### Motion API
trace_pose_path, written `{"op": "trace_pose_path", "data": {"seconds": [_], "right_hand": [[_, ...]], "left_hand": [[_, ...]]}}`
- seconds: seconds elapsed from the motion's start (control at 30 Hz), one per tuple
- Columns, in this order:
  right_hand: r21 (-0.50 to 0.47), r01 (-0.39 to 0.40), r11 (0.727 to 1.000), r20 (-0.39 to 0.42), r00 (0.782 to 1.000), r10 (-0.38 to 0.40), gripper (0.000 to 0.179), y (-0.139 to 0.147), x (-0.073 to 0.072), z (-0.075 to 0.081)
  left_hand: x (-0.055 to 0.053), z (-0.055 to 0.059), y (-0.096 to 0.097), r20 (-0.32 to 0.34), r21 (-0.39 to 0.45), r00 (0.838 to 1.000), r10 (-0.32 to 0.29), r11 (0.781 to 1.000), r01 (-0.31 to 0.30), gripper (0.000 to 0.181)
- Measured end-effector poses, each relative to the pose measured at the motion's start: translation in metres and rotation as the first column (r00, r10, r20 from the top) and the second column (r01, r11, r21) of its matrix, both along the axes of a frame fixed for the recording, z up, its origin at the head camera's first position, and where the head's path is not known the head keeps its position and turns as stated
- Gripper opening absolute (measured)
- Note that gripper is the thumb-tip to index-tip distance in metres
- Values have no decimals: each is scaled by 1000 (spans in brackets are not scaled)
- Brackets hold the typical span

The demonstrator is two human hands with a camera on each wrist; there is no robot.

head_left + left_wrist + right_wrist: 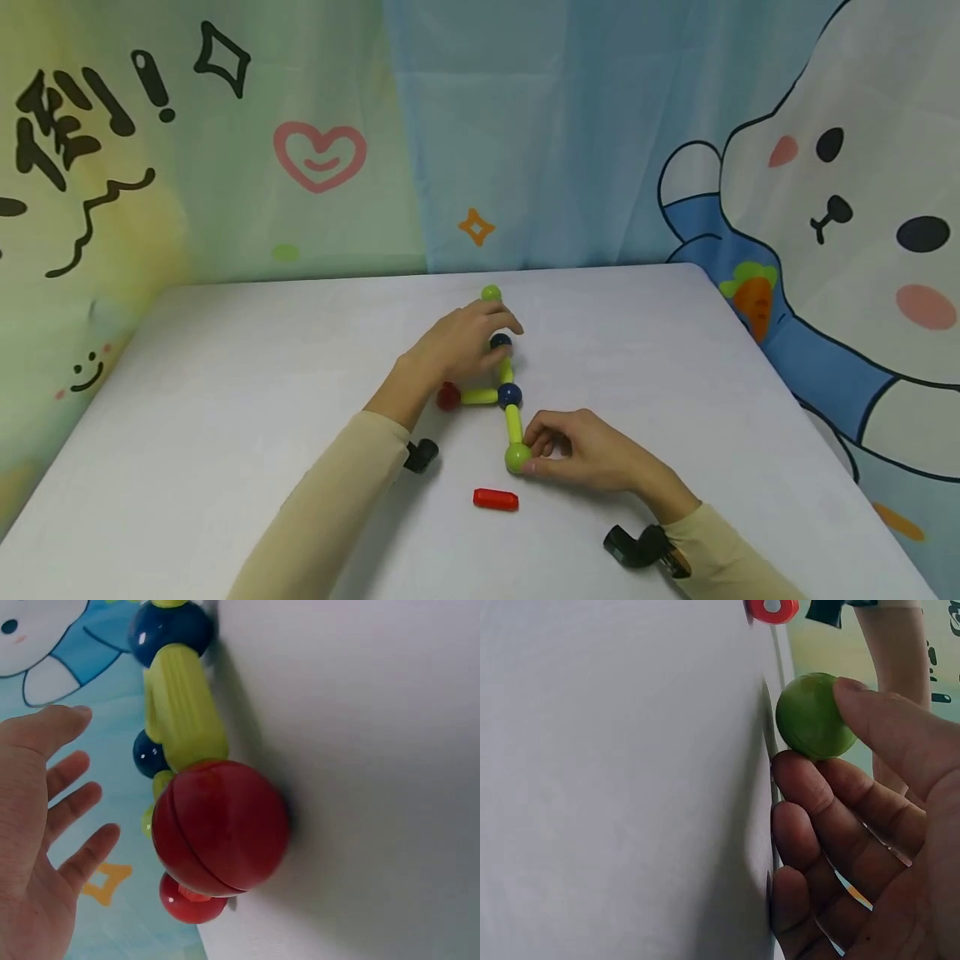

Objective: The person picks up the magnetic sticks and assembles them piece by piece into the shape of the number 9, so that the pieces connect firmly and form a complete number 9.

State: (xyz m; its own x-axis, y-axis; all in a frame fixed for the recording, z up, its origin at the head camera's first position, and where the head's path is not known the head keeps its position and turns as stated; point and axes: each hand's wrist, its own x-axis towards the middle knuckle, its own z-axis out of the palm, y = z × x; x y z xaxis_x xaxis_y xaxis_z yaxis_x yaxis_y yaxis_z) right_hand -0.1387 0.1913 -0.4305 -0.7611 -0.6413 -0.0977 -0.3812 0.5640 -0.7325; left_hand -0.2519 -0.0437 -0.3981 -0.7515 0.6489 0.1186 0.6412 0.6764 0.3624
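A chain of balls and yellow-green rods lies on the white table. My right hand (592,450) pinches the green ball (516,457) at its near end between thumb and fingers. Its rod leads to a dark blue ball (510,394), from which another rod runs left to a red ball (448,397). Over the far part hovers my left hand (468,337), fingers loosely spread with nothing between them in the left wrist view. It partly covers a second dark blue ball (500,342). Beyond it shows a light green ball (491,292); a second red ball (187,906) appears in the left wrist view.
A loose red rod (496,499) lies on the table in front of the chain. Black wrist cameras sit at the left wrist (421,455) and the right wrist (637,548). Behind the table (225,375) hangs a printed curtain (555,142).
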Motion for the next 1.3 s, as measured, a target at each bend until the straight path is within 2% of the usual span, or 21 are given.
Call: {"op": "trace_pose_path", "data": {"seconds": [0.13,0.37,0.63,0.83,1.03,1.3], "right_hand": [[23,5,1000,5,1000,-5,24,-1,2,1],[25,12,1000,13,1000,-12,23,-1,5,2],[33,23,999,30,999,-24,23,-2,4,2],[17,12,1000,29,999,-13,22,0,4,1],[14,1,1000,49,999,-2,23,0,1,-3],[8,43,999,74,996,-44,24,3,1,-3]], "left_hand": [[-6,0,-2,18,10,999,44,999,-44,30],[-17,1,-4,90,10,994,57,998,-58,34],[-31,7,-11,130,24,986,101,994,-105,35],[-38,-2,-10,178,76,976,128,987,-143,38],[-43,-9,-11,183,120,972,150,978,-173,40],[-59,-14,-6,195,148,969,152,972,-183,43]]}}
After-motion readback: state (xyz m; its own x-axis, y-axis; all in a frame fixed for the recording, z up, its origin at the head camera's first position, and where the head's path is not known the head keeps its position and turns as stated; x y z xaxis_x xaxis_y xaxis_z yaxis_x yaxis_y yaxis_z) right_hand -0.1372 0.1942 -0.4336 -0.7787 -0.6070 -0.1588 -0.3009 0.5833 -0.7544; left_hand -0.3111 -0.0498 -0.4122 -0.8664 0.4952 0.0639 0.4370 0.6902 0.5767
